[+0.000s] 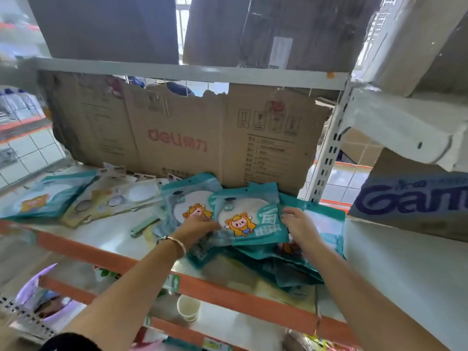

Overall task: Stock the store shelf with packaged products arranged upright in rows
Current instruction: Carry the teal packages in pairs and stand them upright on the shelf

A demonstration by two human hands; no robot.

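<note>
Reading red "deli" on the cardboard sheet [177,138] standing at the back of the shelf [109,236]. Blue box [415,198] at right shows "Gam", rest cut off. Top teal packet [250,216], cartoon figure print, lies tilted on a loose pile [286,264] mid-shelf; its small text is unreadable. Left hand [200,225] grips its left edge, right hand [301,224] pinches its right edge. Lower packets mostly hidden.

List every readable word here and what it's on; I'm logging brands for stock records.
"deli" in red, on the brown cardboard sheet at the back.
"Gam", cut off by the frame edge, on the blue-and-white pack at right.
Too blurred: the cardboard's small print, and labels on the teal cartoon plastic packets.
</note>
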